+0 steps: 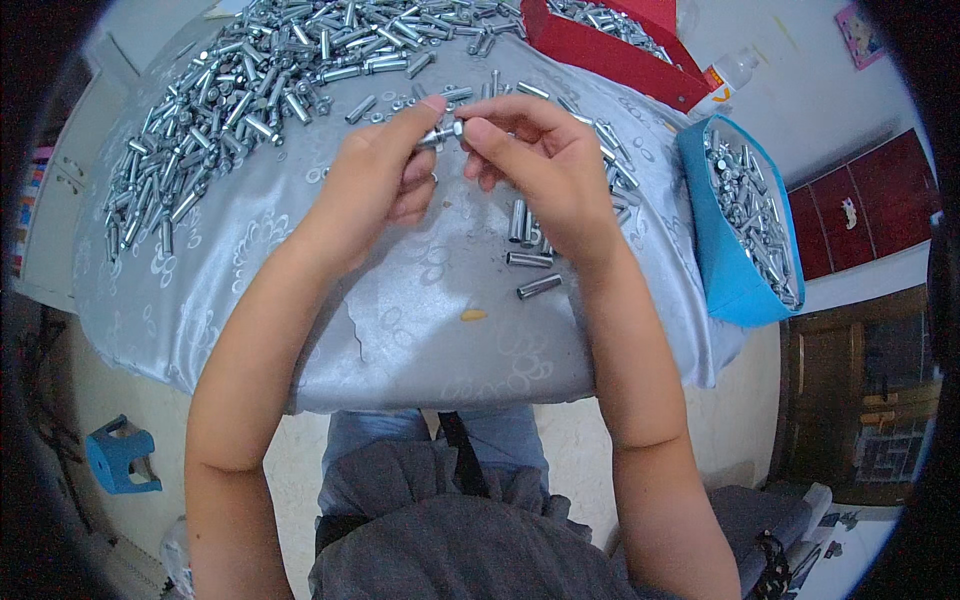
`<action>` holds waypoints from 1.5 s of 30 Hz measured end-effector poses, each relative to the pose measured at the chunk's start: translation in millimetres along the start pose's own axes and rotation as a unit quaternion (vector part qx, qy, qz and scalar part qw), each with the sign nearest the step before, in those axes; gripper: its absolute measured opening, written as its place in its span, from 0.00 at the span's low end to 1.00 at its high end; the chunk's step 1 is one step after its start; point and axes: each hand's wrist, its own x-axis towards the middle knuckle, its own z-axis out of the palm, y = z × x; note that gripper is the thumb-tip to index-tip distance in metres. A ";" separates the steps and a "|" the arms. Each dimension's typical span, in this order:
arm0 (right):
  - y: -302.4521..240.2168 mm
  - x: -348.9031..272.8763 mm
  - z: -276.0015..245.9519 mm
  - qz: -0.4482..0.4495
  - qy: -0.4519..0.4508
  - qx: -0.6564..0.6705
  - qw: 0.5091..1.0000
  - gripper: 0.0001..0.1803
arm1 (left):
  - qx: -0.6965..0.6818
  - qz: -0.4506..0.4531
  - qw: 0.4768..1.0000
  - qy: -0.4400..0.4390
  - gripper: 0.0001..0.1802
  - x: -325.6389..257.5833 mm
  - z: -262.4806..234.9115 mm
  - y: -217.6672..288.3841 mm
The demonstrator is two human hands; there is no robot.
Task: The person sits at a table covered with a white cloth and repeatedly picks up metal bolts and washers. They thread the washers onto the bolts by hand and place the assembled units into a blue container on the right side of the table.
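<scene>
Above the middle of the table, my left hand [372, 180] is closed around a silver expansion bolt [436, 136], thumb on top. The bolt lies roughly sideways, its end pointing to the right. My right hand [555, 175] pinches a hex nut [458, 128] at that end between thumb and index finger. Part of the bolt is hidden inside my left fingers. Several loose metal sleeves [528, 259] lie on the cloth below and beside my right hand, some partly covered by it. More bolts and small metal parts are scattered just beyond both hands.
A large heap of silver bolts [265, 80] covers the far left of the grey satin tablecloth [230, 310]. At the far right stand a red box [688, 92] and a blue bin [712, 230], both holding metal parts. A plastic bottle [737, 66] is behind them. A blue stool [118, 455] stands on the floor.
</scene>
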 end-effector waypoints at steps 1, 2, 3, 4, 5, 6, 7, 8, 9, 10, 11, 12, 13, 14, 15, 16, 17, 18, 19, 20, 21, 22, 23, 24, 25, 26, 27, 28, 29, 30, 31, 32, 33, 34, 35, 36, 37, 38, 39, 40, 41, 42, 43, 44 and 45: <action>3.6 0.4 2.1 -0.026 0.010 -0.033 0.999 0.12 | 0.009 0.009 1.000 0.027 0.21 2.7 -0.2 -1.6; 8.5 0.8 4.4 -0.051 0.019 -0.065 0.996 0.12 | 0.018 0.018 0.998 0.054 0.20 4.1 -0.1 -2.4; 11.3 0.9 5.2 -0.076 0.029 -0.099 0.992 0.12 | 0.019 0.019 0.998 0.058 0.20 4.1 0.4 -1.9; 11.6 0.2 4.8 -0.085 0.028 -0.106 0.990 0.12 | 0.020 0.021 0.998 0.061 0.20 3.7 1.0 -0.5; 11.6 -1.1 4.3 -0.094 0.028 -0.113 0.989 0.12 | 0.021 0.022 0.997 0.065 0.20 3.3 1.7 0.9; 11.8 -2.0 4.7 -0.103 0.026 -0.118 0.987 0.11 | 0.035 0.028 0.997 0.065 0.19 2.2 1.9 2.3; 10.0 -2.7 5.6 -0.100 0.026 -0.127 0.986 0.11 | 0.050 0.034 0.996 0.066 0.19 1.1 2.6 3.7; 6.6 -3.3 6.7 -0.097 0.027 -0.135 0.986 0.10 | 0.064 0.039 0.995 0.065 0.19 0.3 2.6 4.3; 4.2 -3.7 6.5 -0.094 0.028 -0.146 0.984 0.09 | 0.088 0.046 0.993 0.067 0.19 0.1 2.0 4.0; 4.8 -3.9 4.5 -0.081 0.015 -0.166 0.983 0.09 | 0.111 0.052 0.990 0.069 0.18 0.0 0.9 3.4; 6.4 -3.9 1.7 -0.069 0.002 -0.186 0.980 0.09 | 0.134 0.059 0.987 0.071 0.18 0.1 -0.1 2.5; 6.8 -4.0 -1.0 -0.056 -0.010 -0.205 0.977 0.10 | 0.133 0.059 0.987 0.070 0.17 0.4 0.0 2.0; 5.6 -3.8 -2.9 -0.058 -0.016 -0.231 0.971 0.10 | 0.132 0.059 0.987 0.069 0.17 1.1 0.0 1.3; 3.9 -3.6 -4.5 -0.059 -0.023 -0.257 0.964 0.10 | 0.131 0.058 0.987 0.067 0.16 1.9 -0.1 0.5; 2.7 -3.5 -5.6 -0.060 -0.028 -0.283 0.957 0.11 | 0.122 0.058 0.988 0.068 0.16 3.5 -1.3 -0.4; 1.9 -3.8 -4.5 -0.068 -0.011 -0.276 0.959 0.11 | 0.113 0.058 0.989 0.069 0.16 5.2 -3.3 -1.1; 1.5 -4.4 -2.0 -0.076 0.007 -0.270 0.960 0.11 | 0.104 0.057 0.990 0.070 0.16 6.3 -4.1 -1.4; 1.3 -4.5 0.2 -0.084 0.025 -0.263 0.961 0.11 | 0.102 0.054 0.991 0.071 0.16 6.0 -3.2 -0.7; 1.1 -3.9 1.5 -0.109 0.029 -0.273 0.955 0.11 | 0.100 0.052 0.991 0.071 0.16 5.2 -1.8 0.6; 0.9 -3.4 2.6 -0.134 0.034 -0.284 0.949 0.11 | 0.097 0.049 0.991 0.072 0.16 4.8 -1.0 1.3; 1.0 -3.3 3.2 -0.158 0.038 -0.294 0.942 0.12 | 0.101 0.049 0.991 0.068 0.16 4.6 -1.2 1.1; 2.6 -2.6 0.7 -0.170 0.026 -0.307 0.936 0.12 | 0.105 0.050 0.991 0.064 0.16 4.5 -1.7 0.7; 5.2 -1.5 -4.2 -0.182 0.013 -0.321 0.929 0.13 | 0.109 0.050 0.991 0.060 0.16 4.4 -1.9 0.4; 5.5 -0.8 -6.9 -0.194 0.000 -0.334 0.922 0.13 | 0.110 0.049 0.991 0.060 0.16 4.3 -2.1 0.2; 3.5 -1.8 -8.5 -0.169 -0.013 -0.354 0.920 0.13 | 0.112 0.047 0.991 0.060 0.16 4.2 -2.2 -0.1; -0.6 -3.0 -8.9 -0.144 -0.027 -0.375 0.916 0.13 | 0.113 0.046 0.991 0.061 0.16 4.0 -2.5 -0.3; -3.7 -4.2 -8.7 -0.118 -0.039 -0.395 0.910 0.13 | 0.118 0.042 0.990 0.060 0.16 3.7 -2.2 0.3; -4.5 -4.9 -8.3 -0.111 -0.029 -0.385 0.916 0.12 | 0.123 0.037 0.990 0.059 0.16 3.0 -2.0 1.6; -4.9 -5.5 -7.9 -0.104 -0.019 -0.374 0.922 0.12 | 0.127 0.032 0.990 0.059 0.16 2.6 -2.1 2.2; -6.3 -6.0 -7.9 -0.097 -0.008 -0.364 0.926 0.12 | 0.124 0.034 0.990 0.052 0.16 2.7 -2.1 2.7; -4.7 -5.0 -7.6 -0.139 0.001 -0.353 0.925 0.11 | 0.120 0.035 0.991 0.046 0.16 3.1 -2.4 2.9; -0.6 -2.8 -7.0 -0.180 0.009 -0.342 0.922 0.11 | 0.117 0.036 0.992 0.039 0.16 3.6 -2.3 3.0; 2.9 -0.4 -6.0 -0.221 0.016 -0.328 0.918 0.11 | 0.120 0.034 0.991 0.048 0.16 3.7 -3.1 2.5; 2.9 0.0 -8.0 -0.211 0.004 -0.362 0.908 0.11 | 0.123 0.032 0.990 0.057 0.16 3.8 -3.4 1.8; 1.7 -0.6 -12.2 -0.201 -0.007 -0.395 0.896 0.11 | 0.126 0.031 0.989 0.066 0.16 3.8 -3.2 1.7; 1.0 -0.9 -13.6 -0.190 -0.018 -0.426 0.884 0.11 | 0.129 0.029 0.989 0.061 0.16 2.8 -2.2 2.6; -0.6 -2.0 -12.7 -0.167 -0.013 -0.415 0.894 0.12 | 0.131 0.027 0.989 0.057 0.16 1.5 0.1 4.2; -4.1 -4.0 -10.2 -0.143 -0.009 -0.404 0.904 0.12 | 0.134 0.025 0.989 0.053 0.16 0.4 0.7 5.2; -6.6 -5.3 -9.0 -0.119 -0.005 -0.395 0.911 0.12 | 0.132 0.025 0.990 0.049 0.16 0.4 0.7 5.3; -4.2 -4.3 -8.3 -0.152 -0.007 -0.384 0.911 0.12 | 0.130 0.026 0.990 0.046 0.17 0.7 0.4 5.1; 0.0 -2.6 -7.4 -0.185 -0.010 -0.372 0.909 0.12 | 0.127 0.026 0.991 0.042 0.17 0.8 0.0 4.7; 1.8 -1.3 -7.2 -0.218 -0.013 -0.362 0.906 0.13 | 0.143 0.025 0.988 0.044 0.17 1.3 -0.4 4.0; 0.4 -1.7 -9.1 -0.200 -0.028 -0.388 0.899 0.13 | 0.158 0.023 0.986 0.046 0.17 2.0 -1.1 3.0; -2.0 -3.0 -12.6 -0.181 -0.042 -0.413 0.891 0.13 | 0.173 0.022 0.984 0.047 0.18 2.4 -1.3 2.6; -2.9 -3.4 -12.9 -0.162 -0.058 -0.436 0.883 0.13 | 0.171 0.029 0.984 0.045 0.18 1.8 -1.4 2.0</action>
